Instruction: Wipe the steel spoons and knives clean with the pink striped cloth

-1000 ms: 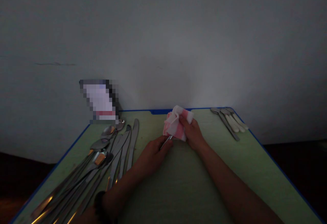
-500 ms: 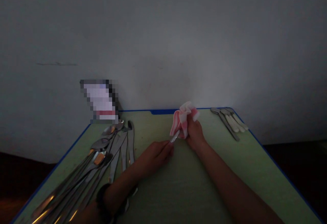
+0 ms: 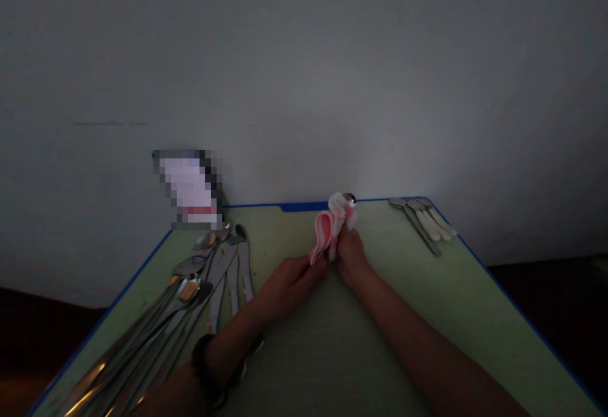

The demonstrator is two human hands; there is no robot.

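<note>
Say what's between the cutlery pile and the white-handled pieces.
The head view shows the left hand, the right hand and the pink cloth around a metal utensil, its shiny end poking out.

Pink-and-white striped cloth (image 3: 325,230); pale green rectangular surface (image 3: 294,366), blue edging; silver metal forks (image 3: 427,220), off-white handles.

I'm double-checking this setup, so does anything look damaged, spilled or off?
The wall has a thin dark mark at left, perhaps a scratch, standing out on plain paint. The left cutlery pile lies crisscrossed. I see no spill.
</note>
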